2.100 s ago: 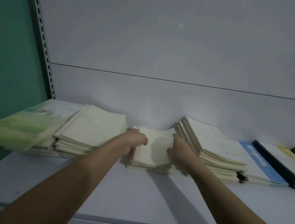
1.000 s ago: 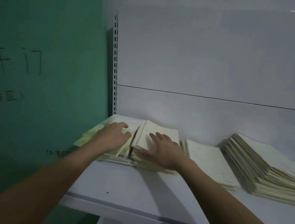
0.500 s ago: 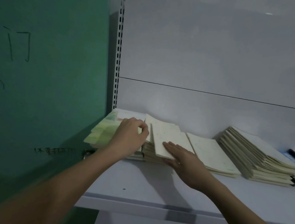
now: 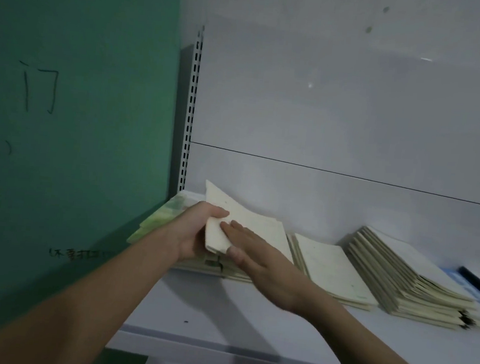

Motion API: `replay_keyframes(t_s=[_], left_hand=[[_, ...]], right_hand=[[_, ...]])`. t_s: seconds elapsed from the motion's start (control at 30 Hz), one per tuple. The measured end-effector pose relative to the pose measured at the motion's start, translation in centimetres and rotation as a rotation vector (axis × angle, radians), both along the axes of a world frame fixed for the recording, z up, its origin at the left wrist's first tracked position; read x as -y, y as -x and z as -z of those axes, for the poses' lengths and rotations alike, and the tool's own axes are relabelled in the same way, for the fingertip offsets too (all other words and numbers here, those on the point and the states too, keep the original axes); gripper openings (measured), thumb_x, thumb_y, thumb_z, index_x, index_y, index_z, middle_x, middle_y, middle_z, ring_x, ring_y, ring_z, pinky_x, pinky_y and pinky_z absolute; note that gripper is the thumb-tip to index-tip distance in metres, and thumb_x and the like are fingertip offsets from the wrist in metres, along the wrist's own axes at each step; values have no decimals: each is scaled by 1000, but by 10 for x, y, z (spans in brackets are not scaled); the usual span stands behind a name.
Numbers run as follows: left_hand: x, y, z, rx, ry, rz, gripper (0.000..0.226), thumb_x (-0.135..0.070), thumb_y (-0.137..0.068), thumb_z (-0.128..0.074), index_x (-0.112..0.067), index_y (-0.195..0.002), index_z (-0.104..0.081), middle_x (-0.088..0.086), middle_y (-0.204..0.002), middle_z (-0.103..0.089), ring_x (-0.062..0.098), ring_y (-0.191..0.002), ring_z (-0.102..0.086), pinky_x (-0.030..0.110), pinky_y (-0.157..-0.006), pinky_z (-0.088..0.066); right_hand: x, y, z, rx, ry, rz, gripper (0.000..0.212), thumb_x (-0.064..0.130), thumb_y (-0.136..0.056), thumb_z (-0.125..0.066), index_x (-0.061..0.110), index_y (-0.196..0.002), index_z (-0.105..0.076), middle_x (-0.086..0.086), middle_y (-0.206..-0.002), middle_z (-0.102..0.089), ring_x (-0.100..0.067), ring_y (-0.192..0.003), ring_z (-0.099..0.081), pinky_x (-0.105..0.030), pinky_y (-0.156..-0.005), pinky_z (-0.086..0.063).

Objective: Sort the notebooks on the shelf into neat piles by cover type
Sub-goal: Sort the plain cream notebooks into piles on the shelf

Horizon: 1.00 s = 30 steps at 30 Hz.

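Left hand (image 4: 192, 230) grips cream notebook (image 4: 246, 226); green wall (image 4: 82, 81) reads "门".

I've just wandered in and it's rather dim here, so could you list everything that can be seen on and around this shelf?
Shelf: one, white, across the lower half.
Back panel: white, behind the shelf.
Slotted post: one, white, at the shelf's left end.
Wall: green, left, with dark handwriting.
Green notebooks: one pile, far left of the shelf.
Lifted notebooks: a few, cream, raised at their left edge over a cream pile.
Low pile: one, cream, middle.
Tall pile: one, cream, slanted, right.
Blue notebook: partly visible, far right, with a black strip.
Left hand: grips the lifted notebooks' left edge.
Right hand: lies flat on them.
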<state>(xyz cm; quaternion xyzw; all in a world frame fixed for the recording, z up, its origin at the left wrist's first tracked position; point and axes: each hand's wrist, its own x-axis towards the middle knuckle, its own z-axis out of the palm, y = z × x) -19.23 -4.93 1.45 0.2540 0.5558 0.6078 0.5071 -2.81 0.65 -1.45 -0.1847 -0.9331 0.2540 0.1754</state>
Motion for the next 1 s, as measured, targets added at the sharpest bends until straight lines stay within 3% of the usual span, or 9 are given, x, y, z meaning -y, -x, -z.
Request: replay_keyframes(t_s=[0.1,0.33,0.43,0.5,0.57,0.7,0.8,0.9,1.0], left_hand=[[8,15,-2,-72,-4,-129,19,-5,-94,-50,-5,-109,-61,15,-94,-72,31,-84,-67,38,-67,-52],[33,40,-9,-124,3,-268,30,4,-96,-42,-5,-121,-54,15,-98,-67,31,-84,-64,42,-64,-50],[41,43,-10,-157,14,-295,29,5,-96,-40,-6,-121,-52,14,-97,-66,31,-83,-63,42,-64,-49],[45,45,-9,-180,23,-307,29,5,-97,-40,-7,-120,-52,13,-97,-65,31,-83,-62,42,-65,-49],[47,47,-6,-185,29,-317,28,4,-97,-40,-8,-118,-53,13,-98,-65,31,-83,-62,42,-66,-50],[50,44,1,-175,70,-339,16,-1,-96,-43,-7,-99,-57,13,-90,-65,30,-77,-63,36,-55,-52],[49,41,3,-178,89,-342,14,-3,-96,-44,-8,-93,-57,13,-86,-65,29,-74,-62,30,-41,-51],[44,33,3,-181,99,-335,10,-5,-95,-47,-8,-96,-57,13,-87,-67,29,-76,-64,32,-53,-50],[33,22,5,-173,91,-320,15,-9,-97,-47,-6,-106,-58,13,-88,-69,28,-78,-65,33,-60,-49]], right_hand=[[-21,5,-6,-214,157,162,51,51,-100,-22,33,-141,-46,18,-146,-41,6,-128,-34,-2,-96,-20],[-62,37,13,-56,-44,224,50,47,-103,-20,20,-116,-59,-2,-119,-61,-26,-110,-53,-35,-92,-39],[-70,46,30,164,-121,159,45,60,-98,-15,40,-126,-44,3,-130,-50,-26,-123,-44,-47,-104,-34],[-68,41,47,285,-166,174,63,67,-94,-14,37,-150,-18,2,-159,-20,-23,-146,-18,-49,-117,-14],[-59,30,60,308,-315,209,74,70,-91,-16,33,-154,0,4,-163,-1,-20,-149,-4,-47,-120,-5],[-46,7,73,240,-435,227,70,66,-90,-9,36,-153,-2,8,-162,-7,-17,-149,-9,-43,-120,-10],[-46,-4,64,111,-240,173,67,66,-90,-9,40,-152,-12,12,-160,-17,-11,-147,-17,-39,-119,-16],[-49,-5,39,-245,177,164,60,64,-94,-21,38,-145,-38,11,-146,-45,-9,-132,-43,-29,-107,-34],[-42,-4,12,-393,287,219,53,57,-97,-23,29,-127,-57,8,-120,-61,-8,-106,-55,-23,-88,-41]])
